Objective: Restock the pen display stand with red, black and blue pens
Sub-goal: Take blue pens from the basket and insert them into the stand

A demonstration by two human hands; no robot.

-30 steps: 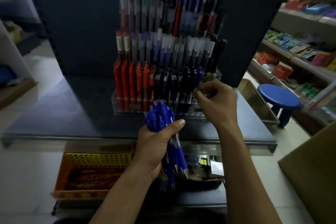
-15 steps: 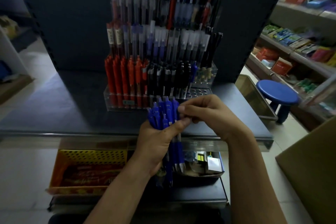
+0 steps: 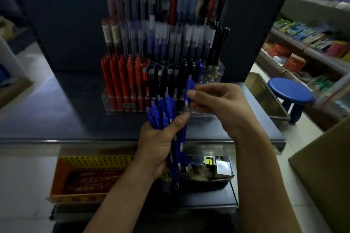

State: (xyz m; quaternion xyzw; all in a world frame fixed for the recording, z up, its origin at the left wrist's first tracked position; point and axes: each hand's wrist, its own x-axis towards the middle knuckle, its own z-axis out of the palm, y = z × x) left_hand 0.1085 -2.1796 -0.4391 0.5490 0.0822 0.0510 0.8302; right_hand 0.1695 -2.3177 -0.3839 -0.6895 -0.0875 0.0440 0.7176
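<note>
At frame centre the left hand (image 3: 157,143) grips a bundle of blue plastic click pens (image 3: 161,111), while the right hand (image 3: 217,104) pinches one blue pen (image 3: 189,89) upright before the clear acrylic tiered display stand (image 3: 121,107). A tilted pen could miss the small holes (image 3: 205,114) at the stand's lower right, or the crowded bundle may slip.

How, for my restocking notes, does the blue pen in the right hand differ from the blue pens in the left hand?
The single blue pen is one pen; the bundle of blue pens is many. The right hand pinches the pen; the left hand wraps round the bundle. The pen is held higher than the bundle. Both are blue and roughly upright.
</note>
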